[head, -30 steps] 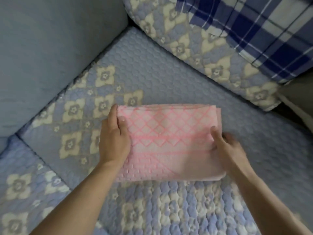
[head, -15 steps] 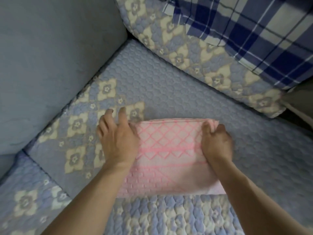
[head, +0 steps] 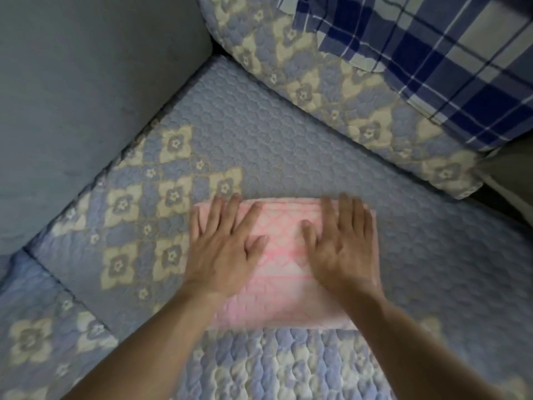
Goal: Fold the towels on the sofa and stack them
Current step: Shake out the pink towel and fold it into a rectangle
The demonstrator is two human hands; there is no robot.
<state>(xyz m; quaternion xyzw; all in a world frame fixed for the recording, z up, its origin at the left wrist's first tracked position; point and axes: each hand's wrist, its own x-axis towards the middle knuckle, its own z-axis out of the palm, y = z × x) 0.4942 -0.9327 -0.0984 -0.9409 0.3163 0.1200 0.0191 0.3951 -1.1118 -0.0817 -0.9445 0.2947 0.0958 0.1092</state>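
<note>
Towel: pink towel lay folded on the sofa seat, near its front edge.
Hands: left hand and right hand were flat on top, fingers straight, gripping nothing.
Why: likely pressing the fold flat.
Writing: none readable.
Nearby: plaid cloth on the cushion.

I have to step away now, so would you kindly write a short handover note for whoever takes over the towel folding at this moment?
Left hand: open, fingers straight, flat on the pink towel.
Right hand: open, flat on the same towel.
Towel: folded into a compact rectangle, lying on the quilted sofa cover.
Done: this towel looks folded and is being pressed flat.
Left: no other towel or stack shows in view; find the rest, fold and stack them.
</note>
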